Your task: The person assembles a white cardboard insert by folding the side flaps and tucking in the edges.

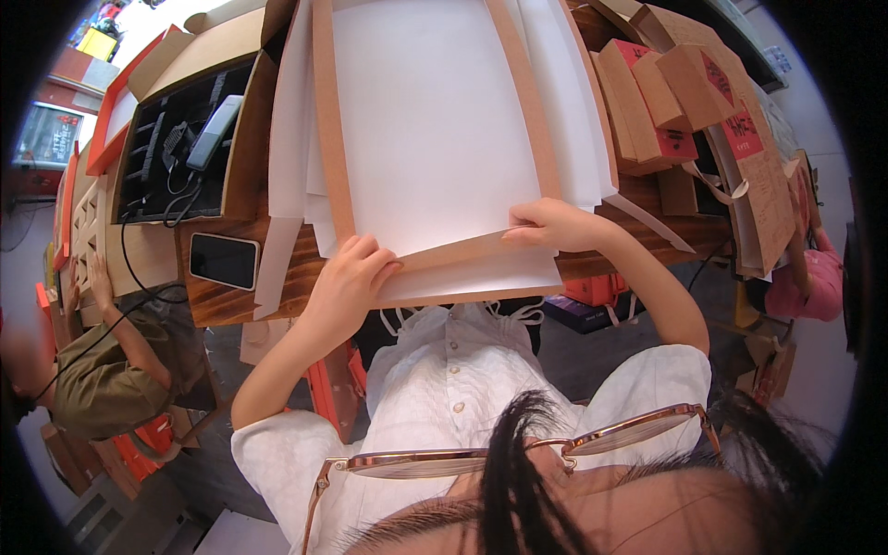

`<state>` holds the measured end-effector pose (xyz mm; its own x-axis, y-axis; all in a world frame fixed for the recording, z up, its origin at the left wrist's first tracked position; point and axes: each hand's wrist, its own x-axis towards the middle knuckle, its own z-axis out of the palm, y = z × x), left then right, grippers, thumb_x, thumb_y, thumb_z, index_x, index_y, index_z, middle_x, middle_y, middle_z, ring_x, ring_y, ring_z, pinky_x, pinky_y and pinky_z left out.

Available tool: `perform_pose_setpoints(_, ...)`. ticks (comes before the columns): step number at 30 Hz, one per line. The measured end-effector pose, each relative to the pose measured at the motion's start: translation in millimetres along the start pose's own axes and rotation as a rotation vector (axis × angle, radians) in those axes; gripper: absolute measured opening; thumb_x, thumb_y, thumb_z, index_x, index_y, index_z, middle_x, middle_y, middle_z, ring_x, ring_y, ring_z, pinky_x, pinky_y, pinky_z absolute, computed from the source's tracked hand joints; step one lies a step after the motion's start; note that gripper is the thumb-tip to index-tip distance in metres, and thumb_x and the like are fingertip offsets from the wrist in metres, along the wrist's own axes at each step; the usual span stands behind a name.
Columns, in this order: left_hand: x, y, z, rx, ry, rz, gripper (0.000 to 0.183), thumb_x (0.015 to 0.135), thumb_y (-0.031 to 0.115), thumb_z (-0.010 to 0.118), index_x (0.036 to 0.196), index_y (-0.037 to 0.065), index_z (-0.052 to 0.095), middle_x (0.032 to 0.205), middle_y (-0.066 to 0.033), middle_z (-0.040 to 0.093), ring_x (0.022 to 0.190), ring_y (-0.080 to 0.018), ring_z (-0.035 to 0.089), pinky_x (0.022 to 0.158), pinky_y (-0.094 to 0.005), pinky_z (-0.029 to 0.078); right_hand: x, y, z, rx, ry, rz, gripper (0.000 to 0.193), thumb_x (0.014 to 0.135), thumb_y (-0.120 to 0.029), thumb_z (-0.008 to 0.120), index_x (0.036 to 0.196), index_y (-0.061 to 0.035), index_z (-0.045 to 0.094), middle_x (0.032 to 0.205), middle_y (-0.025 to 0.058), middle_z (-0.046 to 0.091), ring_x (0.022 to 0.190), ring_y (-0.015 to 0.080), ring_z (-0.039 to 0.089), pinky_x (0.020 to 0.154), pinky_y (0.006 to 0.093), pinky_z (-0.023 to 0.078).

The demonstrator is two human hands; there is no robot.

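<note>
In front of me on the wooden table lies a large white-faced cardboard box blank [425, 120], with brown folded edges along its left and right sides. Its near edge forms a brown folded strip [453, 250] between my hands. My left hand [350, 282] is closed on the left end of this strip, fingers curled over it. At the strip's right end, my right hand [557, 226] pinches the fold, its thumb and fingers bent together. Below the strip, a white flap shows at the table's near edge. More white sheets or flaps lie beneath the blank, partly hidden.
An open carton [245, 139] with black lining holds a grey device and cables on the left. A smartphone [224, 261] lies on the table [217, 303]. Brown and red boxes [638, 111] are piled at right. One person works at far left, another at far right.
</note>
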<state>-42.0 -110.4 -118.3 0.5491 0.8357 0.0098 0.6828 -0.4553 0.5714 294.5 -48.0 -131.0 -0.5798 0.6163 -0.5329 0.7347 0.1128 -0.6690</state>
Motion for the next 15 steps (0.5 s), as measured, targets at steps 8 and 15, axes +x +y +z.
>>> perform_pose_setpoints(8, 23, -10, 5, -0.074, -0.12, -0.03, 0.02, 0.092, 0.022, 0.066, 0.092, 0.002, 0.066, 0.087, -0.0121, 0.061, 0.079, -0.0314, 0.062, 0.071, -0.0375, 0.049, -3, -4, 4, 0.003, 0.093, -0.038, 0.037, 0.094, -0.036, 0.065, 0.088, 0.0006, 0.061, 0.073, 0.0175, 0.062, 0.067, 0.0283, 0.058, 0.063, 0.0381, 0.045)
perform_pose_setpoints(15, 33, -20, 9, -0.263, -0.233, -0.09, 0.019, 0.088, 0.02, 0.071, 0.089, 0.001, 0.068, 0.081, -0.0116, 0.061, 0.071, -0.0264, 0.059, 0.066, -0.0341, 0.048, -12, -9, -3, -0.009, 0.12, -0.023, 0.041, 0.09, -0.038, 0.069, 0.082, 0.0023, 0.065, 0.071, 0.0171, 0.063, 0.065, 0.0233, 0.058, 0.061, 0.0363, 0.045)
